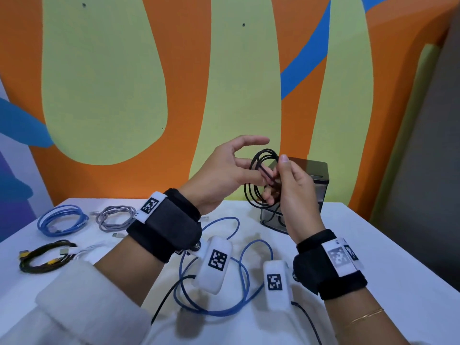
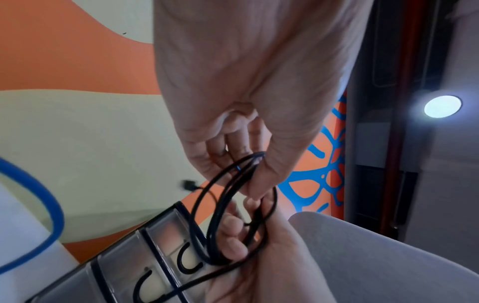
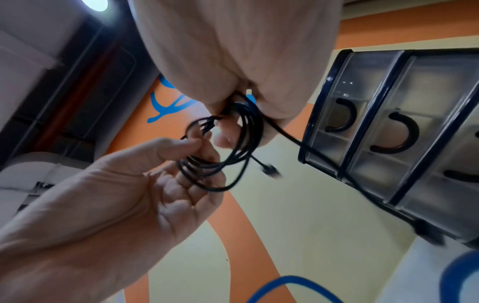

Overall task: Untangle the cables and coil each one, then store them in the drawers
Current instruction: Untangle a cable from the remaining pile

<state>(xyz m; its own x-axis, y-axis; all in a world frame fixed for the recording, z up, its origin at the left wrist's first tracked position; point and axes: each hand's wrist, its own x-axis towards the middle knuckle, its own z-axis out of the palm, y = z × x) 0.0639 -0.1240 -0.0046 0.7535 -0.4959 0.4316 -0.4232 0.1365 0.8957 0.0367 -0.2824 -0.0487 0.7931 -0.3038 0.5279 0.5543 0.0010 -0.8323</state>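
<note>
The thin black cable (image 1: 261,178) is up in the air between both hands, in front of the little drawer unit (image 1: 316,178) at the back of the worktop (image 1: 373,245). The right hand (image 1: 291,190) has its fingers curled around the bunched loops, and the left hand (image 1: 224,173) pinches one strand with its other fingers spread loose. It looks light, floppy and a bit springy, so I'd say keep gripping where all the loops cross, or the coil pops open.
</note>
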